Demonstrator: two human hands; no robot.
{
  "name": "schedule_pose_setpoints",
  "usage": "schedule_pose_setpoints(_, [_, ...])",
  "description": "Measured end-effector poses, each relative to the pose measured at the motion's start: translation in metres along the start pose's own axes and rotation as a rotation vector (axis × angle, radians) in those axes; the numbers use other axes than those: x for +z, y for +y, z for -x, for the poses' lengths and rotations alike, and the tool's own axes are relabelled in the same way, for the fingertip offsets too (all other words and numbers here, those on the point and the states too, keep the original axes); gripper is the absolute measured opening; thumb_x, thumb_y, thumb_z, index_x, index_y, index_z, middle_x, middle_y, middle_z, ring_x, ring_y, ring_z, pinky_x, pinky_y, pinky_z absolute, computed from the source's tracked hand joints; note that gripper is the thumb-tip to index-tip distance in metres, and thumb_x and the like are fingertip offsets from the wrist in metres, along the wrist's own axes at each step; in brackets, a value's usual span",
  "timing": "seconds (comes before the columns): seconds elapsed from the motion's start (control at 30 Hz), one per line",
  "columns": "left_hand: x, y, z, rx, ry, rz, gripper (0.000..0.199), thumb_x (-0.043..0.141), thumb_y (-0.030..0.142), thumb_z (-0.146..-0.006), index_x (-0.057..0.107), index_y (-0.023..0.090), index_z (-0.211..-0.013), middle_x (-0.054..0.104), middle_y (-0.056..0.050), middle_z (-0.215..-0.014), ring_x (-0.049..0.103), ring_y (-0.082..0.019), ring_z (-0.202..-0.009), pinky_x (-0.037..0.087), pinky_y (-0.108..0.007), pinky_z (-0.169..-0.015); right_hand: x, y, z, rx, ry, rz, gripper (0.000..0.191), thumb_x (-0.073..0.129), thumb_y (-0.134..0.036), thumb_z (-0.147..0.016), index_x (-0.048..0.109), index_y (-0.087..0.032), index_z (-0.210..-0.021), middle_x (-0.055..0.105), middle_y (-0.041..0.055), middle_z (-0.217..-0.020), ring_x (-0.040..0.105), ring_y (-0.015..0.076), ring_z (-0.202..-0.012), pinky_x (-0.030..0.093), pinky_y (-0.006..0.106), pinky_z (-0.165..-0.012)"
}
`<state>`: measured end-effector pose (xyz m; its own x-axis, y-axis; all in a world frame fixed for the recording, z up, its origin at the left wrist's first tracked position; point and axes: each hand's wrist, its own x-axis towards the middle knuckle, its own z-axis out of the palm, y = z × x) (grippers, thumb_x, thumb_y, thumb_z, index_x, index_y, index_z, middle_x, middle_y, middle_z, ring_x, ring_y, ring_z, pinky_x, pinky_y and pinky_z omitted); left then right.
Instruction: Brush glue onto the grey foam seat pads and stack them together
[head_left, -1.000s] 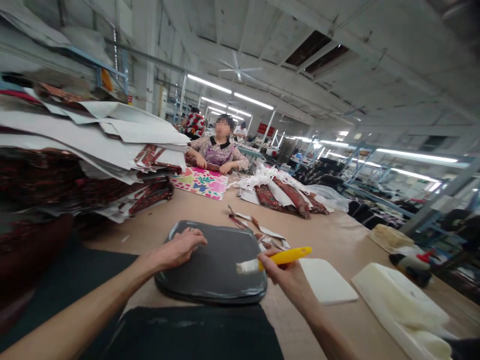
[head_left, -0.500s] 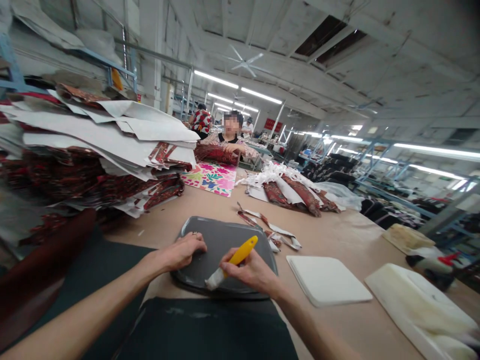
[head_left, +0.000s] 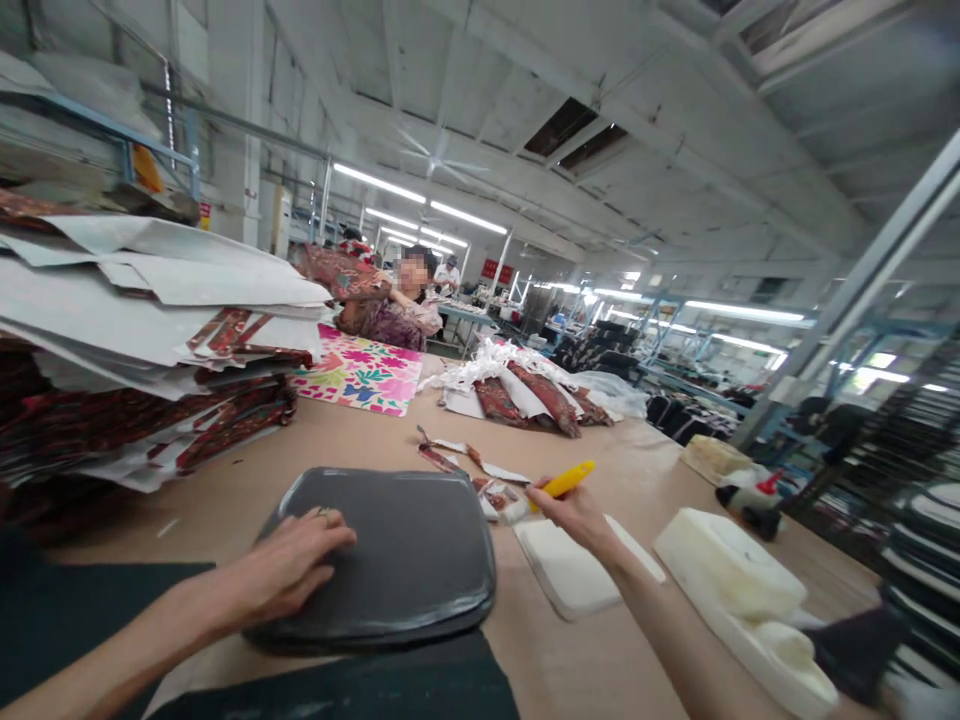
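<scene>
A dark grey, rounded-corner padded panel (head_left: 409, 550) lies on the table, its surface shiny along the edges. My left hand (head_left: 300, 560) rests on its left part, fingers stretched out and thumb apart, wearing a ring. In my right hand (head_left: 574, 515) is a brush (head_left: 566, 480) with a yellow handle; its pale bristles point left, past the panel's right edge. Beneath my right hand and forearm lies a stack of white rounded sheets (head_left: 574, 575), partly covered from view. Narrow patterned fabric strips (head_left: 465, 460) lie just behind the brush.
A tall pile of white-backed patterned pieces (head_left: 150, 330) stands at left. A cut white plastic container (head_left: 727, 580) sits at right. Dark green sheets (head_left: 360, 690) lie in front. Bundled rolls (head_left: 525, 390) and a floral sheet (head_left: 367, 370) lie farther back, near a person holding patterned fabric.
My right hand has carried the brush off the panel to the right. My left hand's fingers have spread from a curl. The view has swung right, and the person opposite has raised the fabric.
</scene>
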<state>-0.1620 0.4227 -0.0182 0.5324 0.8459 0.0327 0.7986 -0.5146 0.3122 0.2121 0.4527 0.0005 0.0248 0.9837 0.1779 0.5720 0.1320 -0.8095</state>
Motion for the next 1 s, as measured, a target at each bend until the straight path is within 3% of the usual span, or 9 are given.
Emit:
schedule_pose_setpoints(0.13, [0.012, 0.007, 0.01, -0.032, -0.214, 0.087, 0.052, 0.051, 0.045, -0.076, 0.048, 0.027, -0.125, 0.039, -0.01, -0.138, 0.03, -0.034, -0.128, 0.028, -0.047, -0.105, 0.042, 0.003, -0.043, 0.005, 0.127, -0.006, 0.031, 0.05, -0.043, -0.078, 0.057, -0.015, -0.066, 0.05, -0.0037, -0.049, 0.046, 0.0086, -0.043, 0.036, 0.021, -0.045])
schedule_pose_setpoints(0.23, [0.023, 0.001, 0.015, -0.016, -0.202, 0.109, 0.057, 0.051, 0.048, -0.077, 0.043, 0.03, -0.13, 0.032, -0.007, -0.142, 0.022, -0.034, -0.131, 0.024, -0.048, -0.106, 0.072, 0.005, -0.067, 0.015, 0.181, 0.013, 0.036, 0.05, -0.046, -0.083, 0.057, -0.014, -0.068, 0.055, -0.0032, -0.055, 0.052, 0.0087, -0.048, 0.041, 0.022, -0.049])
schedule_pose_setpoints(0.3, [0.027, -0.004, 0.016, -0.012, -0.19, 0.103, 0.055, 0.048, 0.046, -0.079, 0.04, 0.032, -0.131, 0.029, -0.006, -0.143, 0.018, -0.032, -0.132, 0.02, -0.049, -0.107, 0.082, 0.005, -0.075, 0.02, 0.186, 0.038, 0.036, 0.051, -0.046, -0.084, 0.058, -0.013, -0.071, 0.057, -0.0037, -0.058, 0.055, 0.0088, -0.052, 0.045, 0.024, -0.054])
schedule_pose_setpoints(0.4, [0.029, -0.005, 0.014, -0.013, -0.267, 0.085, 0.056, 0.043, 0.044, -0.082, 0.035, 0.029, -0.135, 0.024, -0.007, -0.145, 0.014, -0.032, -0.133, 0.017, -0.05, -0.108, 0.081, 0.004, -0.072, 0.045, 0.165, 0.089, 0.032, 0.052, -0.042, -0.084, 0.059, -0.013, -0.074, 0.057, -0.0042, -0.059, 0.055, 0.0083, -0.052, 0.046, 0.024, -0.055])
schedule_pose_setpoints(0.47, [0.029, -0.004, 0.012, -0.011, -0.27, 0.077, 0.056, 0.043, 0.042, -0.082, 0.034, 0.027, -0.135, 0.025, -0.008, -0.145, 0.016, -0.033, -0.133, 0.018, -0.052, -0.107, 0.07, 0.003, -0.058, 0.074, 0.16, 0.133, 0.029, 0.055, -0.037, -0.083, 0.059, -0.013, -0.068, 0.056, -0.004, -0.054, 0.052, 0.0081, -0.047, 0.043, 0.022, -0.05])
schedule_pose_setpoints(0.63, [0.031, -0.002, 0.008, 0.093, -0.123, 0.101, 0.047, 0.047, 0.028, -0.079, 0.044, 0.026, -0.126, 0.041, -0.008, -0.135, 0.032, -0.029, -0.127, 0.023, -0.046, -0.107, 0.03, -0.004, 0.002, 0.104, 0.16, 0.192, 0.024, 0.062, -0.029, -0.066, 0.054, -0.016, -0.047, 0.053, -0.0011, -0.044, 0.05, 0.0118, -0.045, 0.031, 0.022, -0.043])
schedule_pose_setpoints(0.77, [0.018, 0.014, 0.007, 0.192, -0.118, 0.031, 0.033, 0.049, 0.023, -0.077, 0.052, 0.021, -0.11, 0.052, -0.009, -0.115, 0.047, -0.024, -0.109, 0.031, -0.04, -0.102, 0.005, -0.02, 0.045, 0.084, 0.162, 0.125, 0.026, 0.054, -0.041, -0.071, 0.06, -0.016, -0.066, 0.05, -0.0028, -0.046, 0.048, 0.0121, -0.045, 0.034, 0.022, -0.044])
schedule_pose_setpoints(0.87, [0.006, 0.03, 0.006, 0.21, -0.145, -0.1, 0.018, 0.048, 0.019, -0.077, 0.055, 0.017, -0.094, 0.055, -0.008, -0.098, 0.053, -0.023, -0.091, 0.04, -0.036, -0.088, -0.002, -0.035, 0.069, 0.075, 0.183, 0.004, 0.037, 0.053, -0.051, -0.073, 0.061, -0.015, -0.08, 0.049, -0.0037, -0.049, 0.047, 0.0115, -0.044, 0.037, 0.023, -0.045])
schedule_pose_setpoints(1.0, [0.004, 0.036, 0.001, 0.226, -0.201, -0.127, 0.014, 0.051, 0.017, -0.078, 0.055, 0.017, -0.091, 0.054, -0.008, -0.096, 0.051, -0.023, -0.089, 0.04, -0.032, -0.081, -0.003, -0.046, 0.104, 0.065, 0.122, -0.116, 0.044, 0.058, -0.055, -0.07, 0.06, -0.016, -0.09, 0.053, -0.0021, -0.056, 0.05, 0.012, -0.048, 0.042, 0.024, -0.05])
